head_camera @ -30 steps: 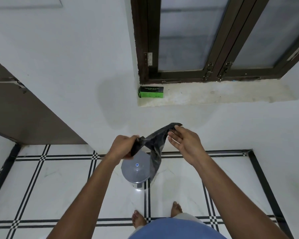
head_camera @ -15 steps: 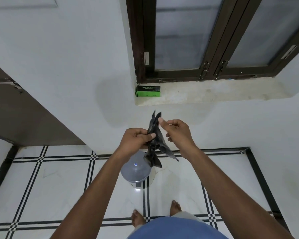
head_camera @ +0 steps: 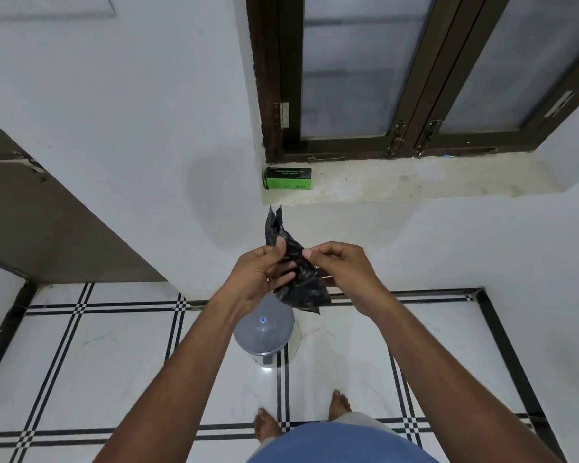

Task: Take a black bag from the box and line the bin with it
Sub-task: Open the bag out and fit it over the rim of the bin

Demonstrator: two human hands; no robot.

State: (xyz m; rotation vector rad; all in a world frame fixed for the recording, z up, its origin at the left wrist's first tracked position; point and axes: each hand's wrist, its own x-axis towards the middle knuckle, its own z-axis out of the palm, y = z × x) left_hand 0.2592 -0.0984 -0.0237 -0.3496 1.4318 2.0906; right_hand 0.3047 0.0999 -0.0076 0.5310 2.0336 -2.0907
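- Change: a second ago I had the black bag (head_camera: 296, 272) stretched sideways between both hands; I now have it gathered into an upright crumpled bunch with two pointed tips sticking up.
- Left hand (head_camera: 259, 274): thumb and curled fingers grip the left side of the bunch.
- Right hand (head_camera: 340, 267): thumb and forefinger pinch the right edge of the film; the other fingers are curled behind.
- Meaning for the task: the bag is out of the box (head_camera: 288, 178), which sits on the window sill (head_camera: 415, 185) at its left end, well apart from my hands. I judge the step in hand to be finding and separating the mouth; the bag is not yet opened out.
- Bin (head_camera: 264, 332): stands on the floor (head_camera: 114, 345) directly below the bag, just ahead of my feet. Its grey domed lid is on, so lining has not begun.
- Edges: the wall rises just behind the bin, and the sill juts out above it. A brown door lies at far left.
- Open room: bare tiled floor lies left and right of the bin. I judge there is room to shake the bag open sideways, less so forward.
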